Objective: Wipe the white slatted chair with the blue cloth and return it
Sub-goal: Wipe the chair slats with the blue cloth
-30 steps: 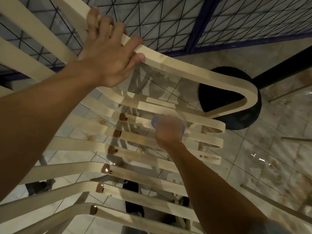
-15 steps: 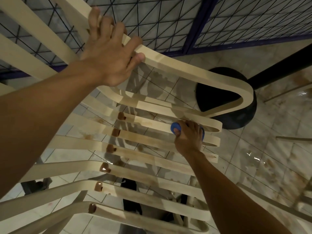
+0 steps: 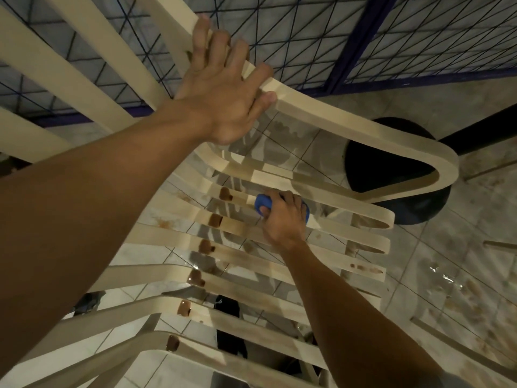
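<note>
Chair [image 3: 335, 119]: white, slatted, seen from above and close, tipped at an angle to the tiled floor [image 3: 461, 275]. It fills the middle of the view. The curved arm rail loops to the right, and the slats run in a stack below it. Brown marks [image 3: 215, 219] sit in a row down the slats, with fainter brown smears along several of them.

Handling, as a judgement: likely moulded plastic, so light and stiff overall, though single slats may bend under pressure. The thick rail is the sound place to hold it; the thin slats are not.

Cloth [image 3: 263, 203]: blue, soft, bunched into a wad, pressed on an upper slat just under the rail loop. Only its edges show past the fingers.

Right hand [image 3: 282, 219]: fingers closed round the cloth, knuckles up, bearing down on the slat.

Left hand [image 3: 221, 102]: wrapped over the upper rail, fingers on top and thumb against its edge, steadying the chair.

Progress, as a judgement: wiping is under way, and the lower slats look unwiped.

Surroundings: a wire mesh fence [image 3: 307, 37] on a blue frame [image 3: 358, 43] behind; a round black object [image 3: 419, 205] on the floor beyond the rail, possibly a stool or a tub. The floor is stained and wet in patches.
</note>
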The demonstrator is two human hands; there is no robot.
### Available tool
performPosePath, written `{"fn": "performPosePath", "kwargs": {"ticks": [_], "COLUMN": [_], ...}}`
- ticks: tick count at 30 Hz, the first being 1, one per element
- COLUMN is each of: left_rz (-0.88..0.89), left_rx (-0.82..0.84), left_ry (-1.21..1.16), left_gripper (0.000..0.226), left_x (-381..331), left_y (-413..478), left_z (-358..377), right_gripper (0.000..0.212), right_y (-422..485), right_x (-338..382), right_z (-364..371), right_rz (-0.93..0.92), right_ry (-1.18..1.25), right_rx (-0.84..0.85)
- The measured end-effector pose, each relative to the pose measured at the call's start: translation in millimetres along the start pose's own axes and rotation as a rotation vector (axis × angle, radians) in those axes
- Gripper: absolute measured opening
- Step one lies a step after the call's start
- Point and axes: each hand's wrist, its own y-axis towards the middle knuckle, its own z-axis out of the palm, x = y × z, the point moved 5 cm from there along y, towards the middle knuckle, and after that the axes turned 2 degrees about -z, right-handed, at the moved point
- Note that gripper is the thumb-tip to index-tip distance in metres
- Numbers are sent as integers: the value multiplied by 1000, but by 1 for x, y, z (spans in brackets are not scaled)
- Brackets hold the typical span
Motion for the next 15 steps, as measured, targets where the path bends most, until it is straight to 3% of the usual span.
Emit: {"fn": "performPosePath", "kwargs": {"ticks": [7,11,15], "left_rz": [1,1,-3], "left_rx": [4,-3,-7], "left_ry": [-5,-13,-6], "left_gripper": [54,57,61], "left_x": [-2,-2,-3], "left_y": [-2,-2,-3], "left_z": [-3,-4,-5], "right_gripper": [28,22,25], "right_y": [-15,0,11], "right_x": [-52,-47,-14], "right_z": [-16,-19,-10], "right_rz": [44,109,36], "right_ry": [75,102,157], "right_rx": [-108,-83,-71]}}
